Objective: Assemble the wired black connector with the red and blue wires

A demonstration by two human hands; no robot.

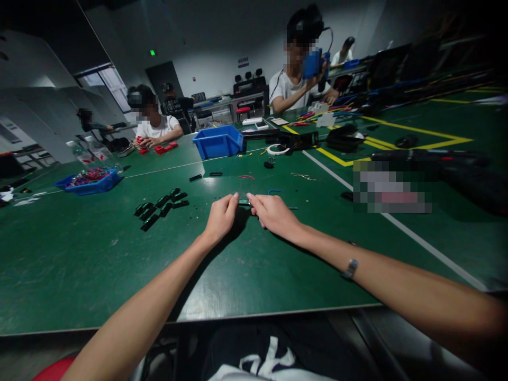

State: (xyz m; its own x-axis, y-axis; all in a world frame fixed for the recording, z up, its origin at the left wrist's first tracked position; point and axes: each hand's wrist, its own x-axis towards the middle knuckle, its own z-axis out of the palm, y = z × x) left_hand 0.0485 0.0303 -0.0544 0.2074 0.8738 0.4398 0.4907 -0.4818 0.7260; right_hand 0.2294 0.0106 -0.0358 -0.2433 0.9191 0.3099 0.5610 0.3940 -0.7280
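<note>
My left hand and my right hand meet over the green tabletop. Between their thumbs and fingers they pinch a small black piece with a green face, like a little circuit board in a black frame. The fingers cover both of its ends. Left of my hands lies a loose group of similar black and green pieces. Two narrow black frames rest farther away. A bent blue piece lies just behind my right hand, and a short red wire is beyond it.
A blue bin stands ahead; a blue tray of coloured wires sits left beside plastic bottles. To the right lies a dark tool, partly blurred. Across the table, a person handles red parts and another holds something blue.
</note>
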